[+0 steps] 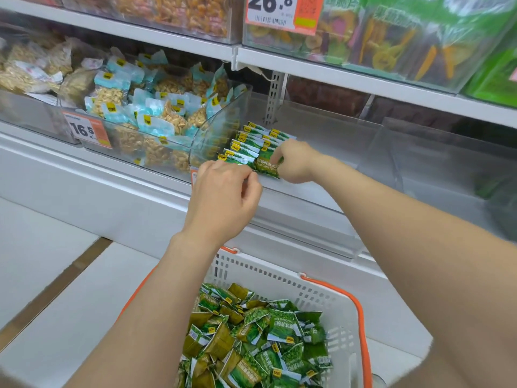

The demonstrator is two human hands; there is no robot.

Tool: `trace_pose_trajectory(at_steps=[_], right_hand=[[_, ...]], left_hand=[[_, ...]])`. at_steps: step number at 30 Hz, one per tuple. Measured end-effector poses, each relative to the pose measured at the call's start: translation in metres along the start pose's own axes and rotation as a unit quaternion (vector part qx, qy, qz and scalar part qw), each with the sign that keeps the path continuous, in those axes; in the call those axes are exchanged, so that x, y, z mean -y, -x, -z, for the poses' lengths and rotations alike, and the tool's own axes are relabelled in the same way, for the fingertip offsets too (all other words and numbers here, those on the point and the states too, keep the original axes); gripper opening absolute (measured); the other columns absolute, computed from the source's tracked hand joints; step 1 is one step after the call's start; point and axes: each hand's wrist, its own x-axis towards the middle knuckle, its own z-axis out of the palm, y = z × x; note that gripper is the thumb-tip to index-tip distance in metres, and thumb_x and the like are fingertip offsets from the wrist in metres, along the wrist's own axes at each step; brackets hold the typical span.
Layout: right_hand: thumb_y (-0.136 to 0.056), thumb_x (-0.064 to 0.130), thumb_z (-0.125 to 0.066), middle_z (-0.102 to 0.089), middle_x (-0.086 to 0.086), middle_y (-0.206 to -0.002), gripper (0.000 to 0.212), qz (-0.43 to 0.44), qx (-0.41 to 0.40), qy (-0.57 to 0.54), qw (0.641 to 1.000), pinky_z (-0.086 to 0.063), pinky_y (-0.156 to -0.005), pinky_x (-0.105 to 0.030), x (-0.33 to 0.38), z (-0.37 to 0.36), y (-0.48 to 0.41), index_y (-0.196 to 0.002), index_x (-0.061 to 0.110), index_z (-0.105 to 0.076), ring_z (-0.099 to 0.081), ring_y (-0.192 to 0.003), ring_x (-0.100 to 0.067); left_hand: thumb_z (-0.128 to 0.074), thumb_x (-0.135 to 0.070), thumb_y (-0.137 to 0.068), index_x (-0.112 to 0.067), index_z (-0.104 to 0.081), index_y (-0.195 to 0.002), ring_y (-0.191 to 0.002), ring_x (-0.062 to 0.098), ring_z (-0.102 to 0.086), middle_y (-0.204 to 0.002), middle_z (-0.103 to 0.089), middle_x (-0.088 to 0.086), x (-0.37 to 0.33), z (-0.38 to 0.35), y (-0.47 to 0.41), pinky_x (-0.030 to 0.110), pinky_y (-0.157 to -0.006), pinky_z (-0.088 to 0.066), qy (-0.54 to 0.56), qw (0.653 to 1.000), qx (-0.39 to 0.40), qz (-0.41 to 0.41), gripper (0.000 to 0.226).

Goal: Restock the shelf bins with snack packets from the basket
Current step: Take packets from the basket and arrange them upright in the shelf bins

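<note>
The orange price tag (281, 11) at 12 o'clock reads "26.8". The orange tag (87, 130) on the peanut bin (156, 152), at 10 o'clock, reads "16.5".

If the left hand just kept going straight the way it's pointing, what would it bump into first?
Most likely the rows of green packets standing in the clear bin; the left hand already touches the nearest one. Depth is hard to judge.

Basket (330, 301) cut off below; price tag (193, 175) hidden behind left hand (223, 197).
</note>
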Motion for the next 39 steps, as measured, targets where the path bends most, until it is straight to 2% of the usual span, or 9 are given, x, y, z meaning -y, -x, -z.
trace_pose_trajectory(at_steps=[4, 8, 12, 16, 21, 26, 30, 34, 39], right_hand=[[-0.088, 0.01, -0.045, -0.067, -0.019, -0.116, 0.034, 0.04, -0.166, -0.032, 0.985, -0.054, -0.088, -0.044, 0.014, 0.006, 0.036, -0.111, 0.017, -0.07, -0.059, -0.112, -0.042], [-0.084, 0.022, -0.048, -0.068, -0.013, -0.091, 0.023, 0.125, -0.253, 0.037, 0.959, -0.05, -0.067, -0.04, 0.043, 0.007, 0.089, -0.096, 0.019, -0.067, -0.06, -0.086, -0.041], [-0.079, 0.028, -0.054, -0.059, -0.009, -0.076, 0.017, 0.205, -0.203, 0.104, 0.952, -0.044, -0.062, -0.035, 0.061, 0.0, 0.124, -0.084, 0.016, -0.064, -0.059, -0.081, -0.039], [-0.081, 0.026, -0.06, -0.038, -0.002, -0.071, 0.01, 0.208, -0.067, 0.152, 0.964, -0.035, -0.058, -0.031, 0.059, -0.025, 0.142, -0.08, 0.018, -0.054, -0.049, -0.072, -0.034], [-0.086, 0.022, -0.06, -0.048, -0.002, -0.072, 0.022, 0.103, 0.121, 0.088, 0.983, -0.044, -0.063, -0.031, 0.022, -0.105, 0.166, -0.07, 0.016, -0.047, -0.056, -0.074, -0.03], [-0.089, 0.013, -0.053, -0.064, -0.01, -0.085, 0.012, 0.008, 0.232, 0.013, 0.973, -0.059, -0.071, -0.041, -0.031, -0.201, 0.19, -0.086, 0.008, -0.064, -0.064, -0.075, -0.028], [-0.089, 0.006, -0.05, -0.046, -0.008, -0.064, 0.026, -0.003, 0.268, -0.012, 0.963, -0.041, -0.056, -0.036, -0.049, -0.242, 0.203, -0.064, 0.011, -0.047, -0.044, -0.057, -0.025], [-0.09, 0.009, -0.052, -0.058, -0.011, -0.069, 0.022, -0.012, 0.273, -0.029, 0.962, -0.053, -0.065, -0.039, -0.049, -0.258, 0.203, -0.069, 0.006, -0.057, -0.056, -0.064, -0.029], [-0.09, 0.009, -0.05, -0.072, -0.021, -0.098, 0.024, -0.001, 0.28, -0.068, 0.957, -0.061, -0.082, -0.052, -0.045, -0.261, 0.198, -0.095, 0.0, -0.072, -0.07, -0.092, -0.037]], left_hand=[[-0.053, -0.008, -0.099, -0.015, -0.066, -0.113, -0.105, 0.029, -0.051, -0.114, -0.061, 0.006, -0.011, 0.005, 0.016, 0.04, -0.09, -0.043, -0.004, 0.997, -0.076, 0.001, 0.021], [-0.053, -0.006, -0.094, -0.009, -0.064, -0.101, -0.092, 0.036, -0.051, -0.103, -0.057, 0.012, -0.019, 0.007, 0.042, 0.047, -0.078, -0.042, -0.005, 0.988, -0.148, 0.038, 0.013], [-0.06, -0.008, -0.088, -0.019, -0.05, -0.088, -0.079, 0.03, -0.05, -0.088, -0.052, 0.0, -0.01, -0.004, 0.069, 0.038, -0.06, -0.035, 0.053, 0.993, -0.049, 0.097, 0.015], [-0.063, -0.012, -0.086, -0.028, -0.059, -0.081, -0.081, 0.026, -0.063, -0.075, -0.06, -0.012, 0.008, -0.023, 0.104, 0.035, -0.066, -0.046, 0.081, 0.953, 0.202, 0.21, 0.017], [-0.054, -0.015, -0.094, -0.022, -0.057, -0.068, -0.077, 0.027, -0.064, -0.072, -0.064, 0.001, 0.011, -0.046, 0.161, 0.037, -0.072, -0.052, -0.008, 0.849, 0.503, 0.164, 0.026], [-0.047, -0.017, -0.103, -0.008, -0.065, -0.101, -0.079, 0.026, -0.054, -0.098, -0.061, 0.01, 0.0, -0.061, 0.22, 0.037, -0.072, -0.046, -0.101, 0.646, 0.75, 0.099, 0.02], [-0.04, -0.018, -0.107, -0.035, -0.042, -0.157, -0.148, 0.028, -0.038, -0.167, -0.031, -0.005, -0.003, -0.063, 0.249, 0.046, -0.116, -0.042, -0.164, 0.499, 0.851, -0.007, 0.053], [-0.05, -0.028, -0.106, -0.035, -0.038, -0.159, -0.147, 0.033, -0.039, -0.168, -0.029, 0.001, -0.008, -0.062, 0.259, 0.048, -0.112, -0.046, -0.17, 0.506, 0.846, -0.024, 0.054], [-0.075, -0.028, -0.093, -0.031, -0.05, -0.145, -0.098, 0.026, -0.062, -0.145, -0.05, 0.004, 0.015, -0.057, 0.255, 0.036, -0.079, -0.053, -0.058, 0.586, 0.795, 0.145, 0.058]])
